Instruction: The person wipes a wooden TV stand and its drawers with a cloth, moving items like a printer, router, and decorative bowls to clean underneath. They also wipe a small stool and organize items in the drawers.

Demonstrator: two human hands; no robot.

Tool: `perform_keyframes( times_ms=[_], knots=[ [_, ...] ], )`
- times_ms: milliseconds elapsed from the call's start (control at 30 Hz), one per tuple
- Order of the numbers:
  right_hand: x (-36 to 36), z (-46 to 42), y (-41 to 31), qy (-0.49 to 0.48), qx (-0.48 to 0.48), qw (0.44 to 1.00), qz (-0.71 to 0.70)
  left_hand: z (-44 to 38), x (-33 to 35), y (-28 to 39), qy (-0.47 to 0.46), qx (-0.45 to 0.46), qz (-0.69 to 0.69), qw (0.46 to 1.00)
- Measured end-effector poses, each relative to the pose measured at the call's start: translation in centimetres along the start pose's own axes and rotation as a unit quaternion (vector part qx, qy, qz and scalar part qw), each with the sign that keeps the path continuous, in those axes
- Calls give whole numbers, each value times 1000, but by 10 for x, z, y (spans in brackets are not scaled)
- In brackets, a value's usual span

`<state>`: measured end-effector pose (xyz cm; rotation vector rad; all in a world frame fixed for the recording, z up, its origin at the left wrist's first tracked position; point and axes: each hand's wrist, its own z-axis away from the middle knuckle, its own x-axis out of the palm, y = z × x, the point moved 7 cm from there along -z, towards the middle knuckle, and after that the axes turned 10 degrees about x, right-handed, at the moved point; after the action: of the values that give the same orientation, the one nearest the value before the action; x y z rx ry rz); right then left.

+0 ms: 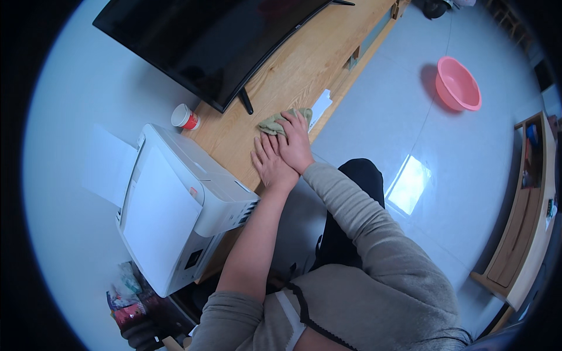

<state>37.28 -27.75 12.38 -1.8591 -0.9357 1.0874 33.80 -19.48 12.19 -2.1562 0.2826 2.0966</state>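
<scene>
A folded green cloth lies on the light wooden top of a long low cabinet. My right hand rests on the cloth, its fingers over the near part of it. Just left of it and partly under its wrist, my left hand lies palm down with the fingers spread on the wood, their tips close to the cloth's lower edge. Whether the left fingertips touch the cloth I cannot tell. A white paper or label lies by the cabinet's front edge, right beside the cloth.
A black television on thin legs stands on the cabinet beyond my hands. Left are a red and white paper cup and a white printer with paper on top. A pink basin is at right, past the cabinet's edge.
</scene>
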Motion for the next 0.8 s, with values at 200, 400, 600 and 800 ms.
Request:
perform_keyframes(
  times_ms=[200,400,600,800],
  knots=[
    [2,0,-1,8,2,1000,-17,0,0,-1,-8,-7,-3,1000],
    [-8,-4,9,0,1,999,-43,2,3,-2,-9,-2,-6,1000],
    [-48,5,19,-51,137,986,-81,1,-2,-2,-37,-1,27,999],
    [-84,25,20,-79,258,953,-137,-11,-4,-13,-85,-27,-46,995]
  ],
)
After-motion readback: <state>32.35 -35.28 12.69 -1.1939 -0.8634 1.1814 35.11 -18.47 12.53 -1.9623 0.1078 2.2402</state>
